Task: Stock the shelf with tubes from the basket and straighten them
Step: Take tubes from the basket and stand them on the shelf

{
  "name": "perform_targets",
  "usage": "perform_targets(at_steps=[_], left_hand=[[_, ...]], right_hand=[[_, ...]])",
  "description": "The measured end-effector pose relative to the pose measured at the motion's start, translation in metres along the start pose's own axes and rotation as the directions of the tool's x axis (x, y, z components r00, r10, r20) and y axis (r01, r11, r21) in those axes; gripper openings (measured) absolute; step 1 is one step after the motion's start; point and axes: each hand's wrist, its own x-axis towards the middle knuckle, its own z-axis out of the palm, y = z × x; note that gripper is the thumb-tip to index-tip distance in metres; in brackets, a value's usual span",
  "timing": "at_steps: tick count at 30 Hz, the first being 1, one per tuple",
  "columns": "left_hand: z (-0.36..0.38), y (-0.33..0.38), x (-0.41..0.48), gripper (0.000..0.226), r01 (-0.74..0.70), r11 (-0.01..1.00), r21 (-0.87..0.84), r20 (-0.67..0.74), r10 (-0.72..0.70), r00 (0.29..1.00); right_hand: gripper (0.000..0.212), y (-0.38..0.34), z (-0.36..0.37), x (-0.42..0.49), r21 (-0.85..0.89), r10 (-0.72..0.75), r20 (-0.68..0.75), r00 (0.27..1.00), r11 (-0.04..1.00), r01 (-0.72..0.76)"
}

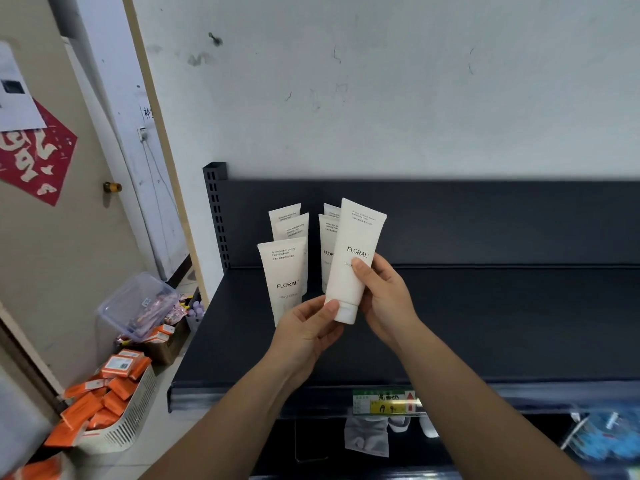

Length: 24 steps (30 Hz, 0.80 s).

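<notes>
Dark shelf (502,323): we are placing a tube (356,265) just above it, right hand (388,299) gripping its body, left hand (304,330) pinching the cap end; next, probably standing it beside the stocked tubes (284,271).

Held tube (353,261): smooth matt white plastic with dark print; the cap looks like the same plastic.
Standing tubes (282,271): at the shelf's left end, the same matt white plastic.
Shelf (485,323): dark, matt and even; it looks like painted metal.
Upright (216,209): at the shelf's back left corner, dark matt metal punched with slots.
Wall (381,81): above the shelf, dull white paint, scuffed and marked.
Price label (384,401): on the shelf's front edge, printed paper under a glossy clear strip.
Clear box (138,306): left of the shelf, transparent plastic, slightly cloudy.
Slotted basket (131,420): below and left of the shelf, white plastic.
Door knob (112,187): far left of the shelf, shiny brass-coloured metal.
</notes>
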Motion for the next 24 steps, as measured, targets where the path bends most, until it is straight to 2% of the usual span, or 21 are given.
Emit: perform_targets(at_steps=[3,5,7,9,10,13,14,18,20,21,24], left_hand=[[0.0,-0.002,0.001,0.046,-0.005,0.999,0.037,-0.03,0.006,1.0],[-0.004,0.0,-0.001,0.048,0.032,0.998,0.057,-0.001,-0.032,0.999],[-0.014,0.005,-0.001,0.063,0.022,0.977,0.213,0.014,-0.026,1.0],[-0.025,0.012,-0.002,0.071,-0.047,0.912,0.407,0.016,0.045,0.999],[-0.031,0.016,-0.004,0.065,-0.085,0.888,0.451,0.007,0.092,0.996],[-0.043,0.031,-0.012,0.02,-0.212,0.838,0.503,-0.024,0.259,0.966],[-0.047,0.034,-0.014,0.014,-0.256,0.806,0.534,-0.033,0.323,0.946],[-0.06,0.036,-0.016,0.022,-0.369,0.694,0.618,-0.124,0.551,0.825],[-0.067,0.034,-0.009,0.014,-0.376,0.646,0.664,-0.151,0.608,0.779],[-0.069,0.033,-0.005,0.014,-0.353,0.629,0.693,-0.141,0.599,0.789],[-0.075,0.028,0.012,0.058,-0.237,0.585,0.776,-0.075,0.459,0.885]], right_hand=[[0.03,0.002,-0.002,0.001,-0.008,0.009,0.001,1.0,1.0,-0.009],[0.03,0.003,-0.005,0.002,-0.041,0.009,0.007,1.0,0.999,-0.009],[0.031,0.004,-0.01,0.003,-0.084,0.002,0.006,1.0,0.996,-0.001],[0.033,0.007,-0.017,0.004,-0.129,-0.018,-0.009,1.0,0.991,0.017],[0.033,0.008,-0.02,0.004,-0.157,-0.029,-0.02,0.999,0.987,0.025],[0.036,0.016,-0.029,0.003,-0.231,-0.037,-0.028,0.999,0.973,0.029],[0.037,0.02,-0.031,0.003,-0.254,-0.034,-0.024,0.999,0.967,0.027],[0.039,0.035,-0.034,0.0,-0.359,-0.033,-0.022,0.999,0.933,0.023],[0.04,0.039,-0.036,0.001,-0.397,-0.034,-0.001,0.999,0.917,0.031],[0.04,0.039,-0.037,0.002,-0.42,-0.037,0.011,0.999,0.907,0.038],[0.04,0.038,-0.039,0.005,-0.502,-0.036,0.054,0.998,0.863,0.058]])
